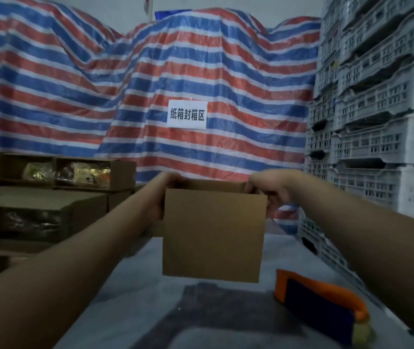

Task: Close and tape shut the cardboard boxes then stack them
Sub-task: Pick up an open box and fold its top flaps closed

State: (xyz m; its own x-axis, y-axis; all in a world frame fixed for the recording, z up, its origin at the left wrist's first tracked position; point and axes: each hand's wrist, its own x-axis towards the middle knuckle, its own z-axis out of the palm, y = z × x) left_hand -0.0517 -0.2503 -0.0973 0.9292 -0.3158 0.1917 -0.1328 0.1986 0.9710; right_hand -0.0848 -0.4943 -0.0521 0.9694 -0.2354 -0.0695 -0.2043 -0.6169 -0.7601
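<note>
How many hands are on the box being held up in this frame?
2. The left hand grips the box's upper left corner, and the right hand grips its upper right corner. Most fingers are hidden behind the cardboard.

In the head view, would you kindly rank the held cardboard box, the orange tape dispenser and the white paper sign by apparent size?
1. Cardboard box, largest.
2. Tape dispenser, though its nearness to the camera inflates it.
3. Paper sign, smallest, but farthest away.

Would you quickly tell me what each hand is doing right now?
Left hand: grips the left side of the cardboard box.
Right hand: grips the box's right top edge.
</note>
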